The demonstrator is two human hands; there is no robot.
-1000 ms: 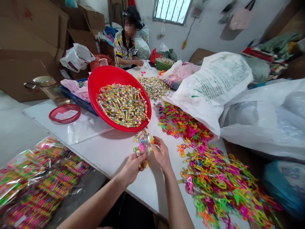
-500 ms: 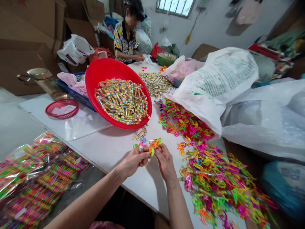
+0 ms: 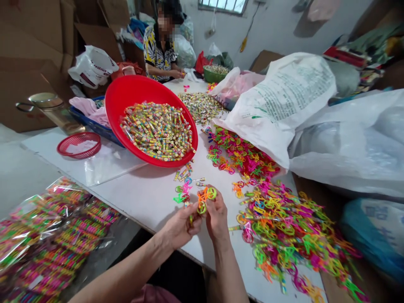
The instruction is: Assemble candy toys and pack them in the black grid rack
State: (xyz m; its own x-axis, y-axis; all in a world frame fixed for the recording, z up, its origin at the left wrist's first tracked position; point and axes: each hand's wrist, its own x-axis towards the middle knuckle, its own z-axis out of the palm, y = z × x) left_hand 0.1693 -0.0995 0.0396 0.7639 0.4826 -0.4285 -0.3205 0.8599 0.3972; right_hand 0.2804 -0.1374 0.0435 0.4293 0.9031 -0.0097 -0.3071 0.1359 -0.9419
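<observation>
Orange toy pinched by left hand, right hand (forearms crossing table edge).

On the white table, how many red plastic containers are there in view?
2: the large tilted basin, holding many small patterned pieces, and the small mesh basket to its left. Others may be hidden behind the basin or white bag.

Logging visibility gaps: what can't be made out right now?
Head view: the inside of the left hand, hidden by its own curled grip.
Head view: contents deep in the white sack, hidden by its wall.
Head view: the sack's print, too small to read.
Head view: the window, cut off by the top edge.
</observation>
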